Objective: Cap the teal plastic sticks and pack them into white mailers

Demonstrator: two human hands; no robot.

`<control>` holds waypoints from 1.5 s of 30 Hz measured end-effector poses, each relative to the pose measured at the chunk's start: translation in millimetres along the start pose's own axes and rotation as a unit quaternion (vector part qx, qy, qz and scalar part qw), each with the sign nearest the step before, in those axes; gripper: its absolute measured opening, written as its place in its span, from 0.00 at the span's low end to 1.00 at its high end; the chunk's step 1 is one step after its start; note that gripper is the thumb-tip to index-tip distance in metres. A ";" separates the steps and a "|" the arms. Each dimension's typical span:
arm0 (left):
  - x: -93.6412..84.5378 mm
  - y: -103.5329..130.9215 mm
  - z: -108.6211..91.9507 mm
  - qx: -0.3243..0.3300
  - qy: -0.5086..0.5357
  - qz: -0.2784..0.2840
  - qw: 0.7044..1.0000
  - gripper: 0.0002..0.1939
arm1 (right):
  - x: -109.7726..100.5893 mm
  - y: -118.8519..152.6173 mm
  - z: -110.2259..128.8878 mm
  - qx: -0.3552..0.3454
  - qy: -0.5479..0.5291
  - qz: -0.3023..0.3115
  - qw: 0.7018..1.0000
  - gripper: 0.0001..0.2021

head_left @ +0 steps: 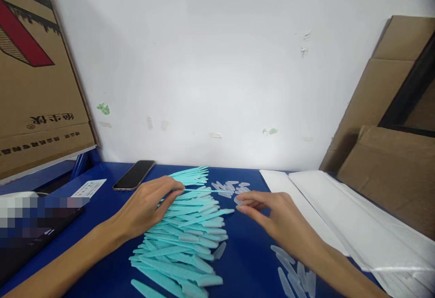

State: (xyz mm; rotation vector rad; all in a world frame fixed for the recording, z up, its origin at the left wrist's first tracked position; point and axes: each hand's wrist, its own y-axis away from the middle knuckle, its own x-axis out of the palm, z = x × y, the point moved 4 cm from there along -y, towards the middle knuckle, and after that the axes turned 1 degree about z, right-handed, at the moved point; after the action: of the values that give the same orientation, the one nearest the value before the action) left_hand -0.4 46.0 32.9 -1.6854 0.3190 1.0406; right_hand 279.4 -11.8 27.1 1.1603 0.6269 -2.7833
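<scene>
We judge the teal stick (200, 190) pinched in our left grip (144, 205) light, bendy, best end-held; our right grip (280, 209) pinches a clear piece (238, 201).

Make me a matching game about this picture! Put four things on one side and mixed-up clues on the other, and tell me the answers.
1. phone
2. left hand
3. right hand
4. white sheets

A. pinches a small clear piece
B. flat, over on the right
C. has a dark screen
D. pinches a thin turquoise stick

Answers: 1-C, 2-D, 3-A, 4-B
</scene>
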 end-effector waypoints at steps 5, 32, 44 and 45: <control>1.3 -1.7 -3.9 0.011 -0.001 -0.007 1.000 0.06 | -2.6 -1.2 0.7 0.000 0.022 -0.015 1.000 0.10; 1.5 -0.3 -3.1 -0.003 0.002 -0.003 1.000 0.06 | -6.8 1.8 8.1 -0.093 0.072 -0.065 0.991 0.14; 4.4 2.6 -2.4 -0.029 0.023 -0.003 0.999 0.07 | -5.5 4.6 5.8 -0.109 0.068 -0.089 0.988 0.10; 4.7 2.4 -3.6 -0.030 0.028 -0.005 0.999 0.07 | -4.8 4.7 5.8 -0.112 0.068 -0.088 0.987 0.10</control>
State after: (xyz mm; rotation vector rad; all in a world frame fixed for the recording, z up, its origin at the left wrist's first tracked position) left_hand 2.5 43.2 27.8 -1.7711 0.3192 1.0055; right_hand 280.0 -18.8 32.5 1.3121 1.0742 -2.6949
